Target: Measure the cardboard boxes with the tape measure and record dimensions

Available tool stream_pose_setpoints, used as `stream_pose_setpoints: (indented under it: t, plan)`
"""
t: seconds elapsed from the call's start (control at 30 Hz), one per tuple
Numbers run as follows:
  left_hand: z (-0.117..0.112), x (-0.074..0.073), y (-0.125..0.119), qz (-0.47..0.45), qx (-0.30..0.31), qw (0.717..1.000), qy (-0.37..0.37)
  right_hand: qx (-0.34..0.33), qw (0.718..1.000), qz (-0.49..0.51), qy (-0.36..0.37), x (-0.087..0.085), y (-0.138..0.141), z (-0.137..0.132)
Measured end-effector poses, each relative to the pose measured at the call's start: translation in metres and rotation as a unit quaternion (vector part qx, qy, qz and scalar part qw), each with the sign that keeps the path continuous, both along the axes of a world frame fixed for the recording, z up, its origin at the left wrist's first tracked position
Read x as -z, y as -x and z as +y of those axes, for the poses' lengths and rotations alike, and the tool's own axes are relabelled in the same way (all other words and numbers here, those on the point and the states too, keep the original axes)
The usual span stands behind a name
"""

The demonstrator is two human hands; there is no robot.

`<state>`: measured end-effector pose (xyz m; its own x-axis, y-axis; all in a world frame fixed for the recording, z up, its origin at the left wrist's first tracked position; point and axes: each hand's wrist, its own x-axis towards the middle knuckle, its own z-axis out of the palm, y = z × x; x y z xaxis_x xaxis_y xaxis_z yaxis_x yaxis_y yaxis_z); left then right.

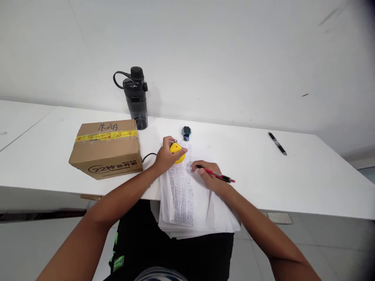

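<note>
Left hand [164, 159]: thumb and fingers gripping yellow handheld device [177, 154] over sheets' [183, 195] far end.
Right hand [208, 178]: fingers pinching red-and-black pen [215, 173].
Sheets: could slide off, overhanging table's [249, 164] near edge.

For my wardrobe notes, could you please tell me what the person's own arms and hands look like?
The left hand and right hand are ungloved, with no wristband showing; the left arm and right arm are bare, with no sleeves in view.
</note>
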<state>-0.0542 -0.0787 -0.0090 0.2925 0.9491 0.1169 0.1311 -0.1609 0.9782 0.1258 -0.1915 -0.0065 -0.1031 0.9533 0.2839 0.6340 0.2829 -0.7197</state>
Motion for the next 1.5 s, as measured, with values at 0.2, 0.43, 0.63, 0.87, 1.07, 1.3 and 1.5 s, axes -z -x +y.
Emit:
stream_pose_setpoints:
  t: [0.2,0.43,0.63,0.87,1.07,1.3,1.5]
  plan:
    - [-0.002,-0.001,0.001,0.009,0.020,0.999,-0.034,0.020,0.987,0.136,0.083,0.007,0.007,-0.005]
    - [0.000,0.001,-0.001,-0.007,0.008,0.996,-0.085,0.110,0.981,0.100,0.123,0.000,0.009,-0.002]
    - [0.000,0.002,-0.002,0.005,-0.001,0.992,-0.125,0.103,0.983,0.092,0.117,0.000,0.010,-0.001]
    - [-0.001,0.002,-0.001,0.014,0.000,0.993,-0.118,0.079,0.988,0.079,0.109,0.001,0.012,-0.003]
    - [-0.003,-0.002,0.001,0.046,0.000,0.990,-0.133,0.087,0.989,0.073,0.096,0.001,0.013,-0.004]
    - [-0.002,-0.004,0.003,0.079,0.015,0.989,-0.128,0.075,0.989,0.077,0.103,0.001,0.013,-0.004]
    - [-0.002,-0.002,0.003,0.081,0.020,0.988,-0.130,0.073,0.992,0.073,0.079,0.002,0.014,-0.005]
